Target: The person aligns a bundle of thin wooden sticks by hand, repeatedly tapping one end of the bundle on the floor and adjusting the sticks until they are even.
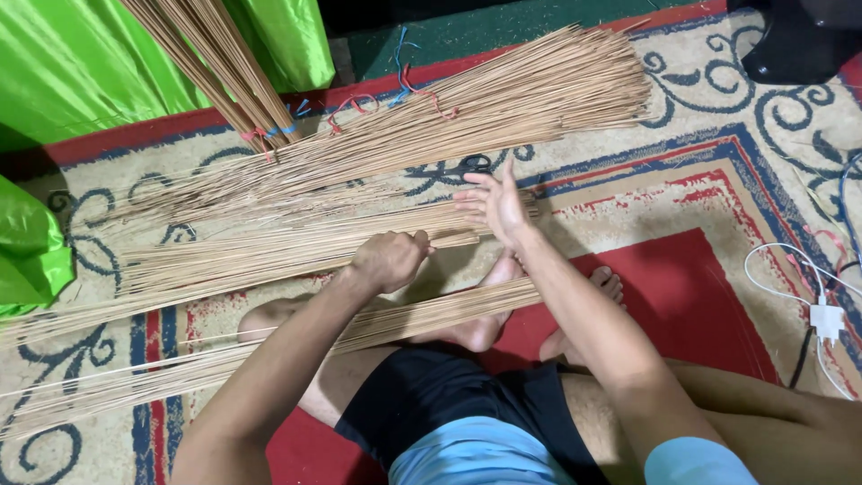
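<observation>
Seated person, head view. Left hand [388, 260], just left of frame centre, is closed in a fist, knuckles up, its forearm running down to the lower left edge. Right hand [492, 205], just above centre, is held open, fingers spread and pointing to the upper left, palm facing left; its forearm slants down to the lower right. Bare legs are folded below, both feet [503, 310] meeting at centre.

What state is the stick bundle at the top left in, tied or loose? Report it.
Tied. The stick bundle is cinched by red and blue string near its lower end, and its sticks stay packed together, unlike the loose sticks spread across the carpet.
</observation>
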